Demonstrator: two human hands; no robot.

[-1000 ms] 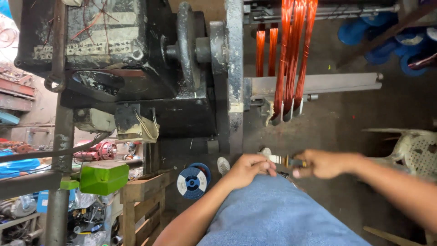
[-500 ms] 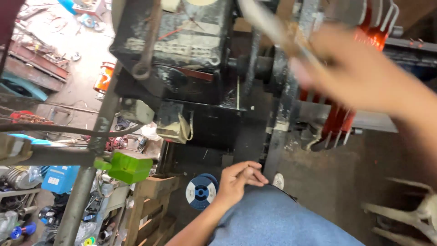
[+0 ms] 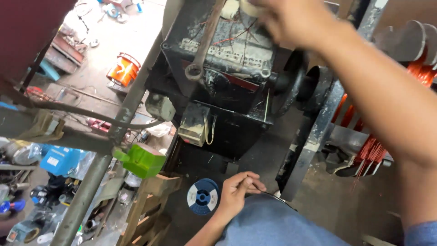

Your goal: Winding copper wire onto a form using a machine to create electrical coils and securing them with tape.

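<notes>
left hand (image 3: 236, 193) on lap, fingers curled, pinching thin dark wire (image 3: 273, 195); blue spool (image 3: 203, 196) just beside. right hand (image 3: 291, 20) raised over black machine (image 3: 227, 68), blurred, grip unclear.

Below me the dusty concrete floor (image 3: 114, 41) carries an orange coil-shaped part (image 3: 123, 68) and scattered metal scraps. Nearer my knee, a blue-and-white spool (image 3: 203, 197) sits beside a wooden crate (image 3: 150, 205). The black machine's top (image 3: 227, 45) bears a long ring spanner (image 3: 205, 45), lying tilted across loose wires.
</notes>
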